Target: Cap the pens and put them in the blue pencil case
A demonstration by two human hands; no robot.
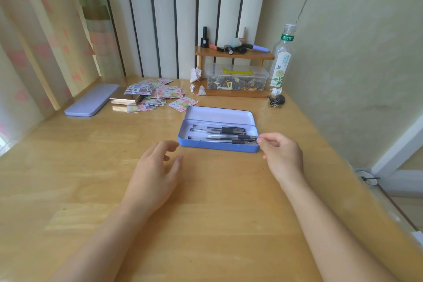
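— Desk (114, 190): pale wood, glossy, set against a striped wall and a curtain.

— Case (218, 145)?

— Open mid-desk, capped pens (219, 131) lying inside. Right hand (282, 155) pinches the near pen's end at the case's right edge. Left hand (155, 171) spread, empty, just left of it.

— Elsewhere?

— Stickers (153, 94), shelf (235, 55), bottle (281, 57) at the back.

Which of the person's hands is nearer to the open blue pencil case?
The right hand: its fingertips touch the right end of the pencil case. The left hand hovers open just short of its left corner.
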